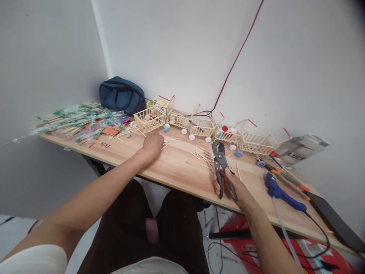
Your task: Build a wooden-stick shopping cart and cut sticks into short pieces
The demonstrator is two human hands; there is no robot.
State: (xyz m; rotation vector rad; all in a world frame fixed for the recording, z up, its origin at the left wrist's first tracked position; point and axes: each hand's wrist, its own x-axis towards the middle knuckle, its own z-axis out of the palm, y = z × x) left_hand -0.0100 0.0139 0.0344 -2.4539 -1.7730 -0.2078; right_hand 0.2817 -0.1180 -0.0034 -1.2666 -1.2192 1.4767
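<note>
My left hand (153,147) is closed low over the wooden table (176,173), with a few thin wooden sticks (171,142) poking out at its right side. In my right hand (228,183) is a pair of grey pliers-like cutters (221,160), held by the handles, jaws up and handles apart. Loose cut sticks (207,156) lie just left of and behind the cutters. Behind both hands stands a row of small carts built from sticks, among them an open basket (150,120) near my left hand and a cart (201,127) in the middle.
Wrapped sticks (76,120) and a blue bag (122,95) occupy the table's left end. At right are a blue glue gun (282,192) with its cable, orange-handled tools (291,180), a black tray-like object (336,220) and a grey-white box (302,150). Bottle caps lie by the carts.
</note>
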